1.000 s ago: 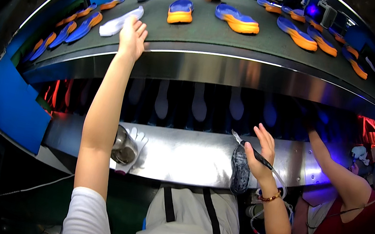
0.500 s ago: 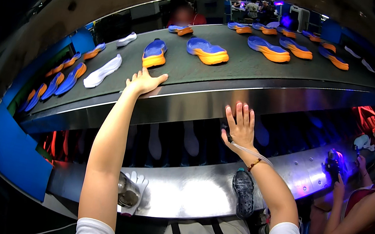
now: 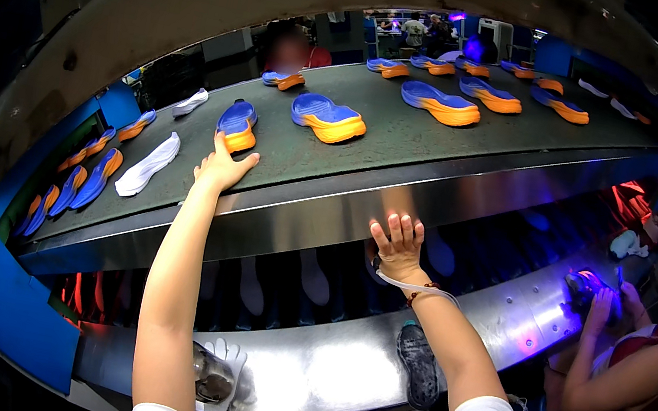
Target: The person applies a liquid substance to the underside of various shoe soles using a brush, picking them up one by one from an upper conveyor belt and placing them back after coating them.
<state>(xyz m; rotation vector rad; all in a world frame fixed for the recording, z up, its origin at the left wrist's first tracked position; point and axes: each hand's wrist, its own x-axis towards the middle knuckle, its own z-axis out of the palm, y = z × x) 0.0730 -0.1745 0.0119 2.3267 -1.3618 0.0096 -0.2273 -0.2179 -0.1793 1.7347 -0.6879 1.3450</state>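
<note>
**Green belt of soles, with the left hand at one blue-and-orange sole**

The left hand, left of the frame's centre, is spread wide, thumb well out from the fingers, and grips nothing. Its fingertips meet, or nearly meet, the sole's lower orange end; overlap in the view hides whether they press on it. The sole lies on the belt in the left-centre of the frame, its long axis running almost straight up the picture. The orange end points down toward the person, the blue end up and away.

This looks like the reach-and-position step; taking hold would call for drawing thumb and fingers together around that near end.

Just right lies a second sole, set more crosswise; to the left is a white sole, slanting up to the right.

At centre right, the right hand extends its fingers over the steel side. A dark item shows beside its palm; I cannot tell whether it is gripped. Below, a dark sole rests on the steel ledge. A co-worker sits at the right edge.
</note>
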